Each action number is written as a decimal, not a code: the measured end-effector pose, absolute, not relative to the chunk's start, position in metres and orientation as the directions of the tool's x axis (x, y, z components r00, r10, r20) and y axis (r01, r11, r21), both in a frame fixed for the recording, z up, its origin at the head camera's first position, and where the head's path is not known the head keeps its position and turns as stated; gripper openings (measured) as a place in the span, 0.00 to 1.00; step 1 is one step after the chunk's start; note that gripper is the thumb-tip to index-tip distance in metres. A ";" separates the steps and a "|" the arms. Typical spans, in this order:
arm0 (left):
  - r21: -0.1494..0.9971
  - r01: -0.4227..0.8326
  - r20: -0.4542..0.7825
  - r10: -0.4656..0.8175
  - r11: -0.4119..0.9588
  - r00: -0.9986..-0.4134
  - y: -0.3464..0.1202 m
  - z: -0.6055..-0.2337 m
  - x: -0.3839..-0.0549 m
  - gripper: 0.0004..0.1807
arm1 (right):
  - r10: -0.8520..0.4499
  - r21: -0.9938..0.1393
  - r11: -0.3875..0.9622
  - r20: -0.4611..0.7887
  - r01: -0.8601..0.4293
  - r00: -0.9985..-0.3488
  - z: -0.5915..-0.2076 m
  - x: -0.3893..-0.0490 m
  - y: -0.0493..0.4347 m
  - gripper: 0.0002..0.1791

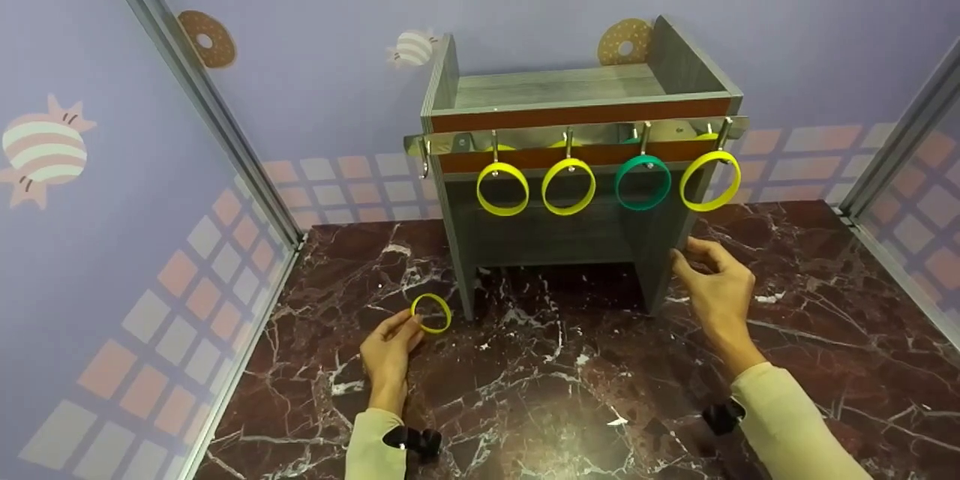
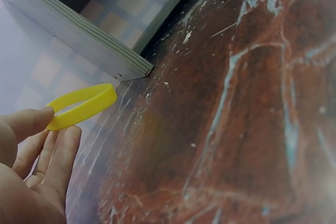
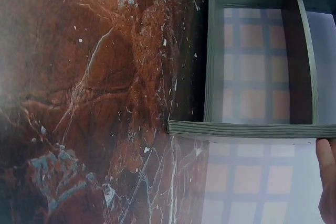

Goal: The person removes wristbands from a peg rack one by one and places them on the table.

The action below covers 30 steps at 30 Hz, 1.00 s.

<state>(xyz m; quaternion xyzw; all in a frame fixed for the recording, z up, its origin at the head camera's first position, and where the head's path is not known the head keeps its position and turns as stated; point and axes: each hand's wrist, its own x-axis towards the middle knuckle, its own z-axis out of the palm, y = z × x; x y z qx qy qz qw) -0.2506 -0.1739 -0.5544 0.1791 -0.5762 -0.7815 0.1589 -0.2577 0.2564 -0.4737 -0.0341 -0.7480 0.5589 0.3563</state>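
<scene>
At lower centre-left of the head view, the left hand [image 1: 388,356] is pinching a yellow ring [image 2: 86,113] between thumb and fingers. At centre-right, the right hand [image 1: 718,289] is touching the grey shelf's [image 1: 555,87] side; whether it is gripping, I cannot tell. Above, four more rings [image 1: 503,211] are hanging from a metal rail [image 1: 532,137].

The yellow band [image 2: 97,107] looks smooth and matt — rubber or soft plastic. The rack [image 1: 555,86] is matt board with a grey wood grain; its rail [image 1: 531,137] and hooks [image 1: 646,139] are smooth, shiny metal. The tabletop [image 1: 540,390] resembles polished, veined marble — glossy where light strikes. The sleeve [image 1: 795,420] is matt cloth.
</scene>
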 end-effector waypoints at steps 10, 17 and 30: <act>0.965 0.021 -0.103 -0.452 -0.262 -0.886 -0.176 -0.561 -0.256 0.17 | 0.435 -0.832 0.392 0.544 -0.393 -0.718 -0.457 -0.243 0.246 0.10; 0.989 -0.004 -0.076 -0.488 -0.148 -0.869 -0.175 -0.561 -0.254 0.14 | 0.430 -0.829 0.396 0.547 -0.395 -0.718 -0.457 -0.243 0.246 0.10; 0.943 -0.100 0.093 -0.541 0.317 -0.836 -0.177 -0.563 -0.248 0.11 | 0.429 -0.815 0.383 0.574 -0.436 -0.697 -0.459 -0.245 0.244 0.10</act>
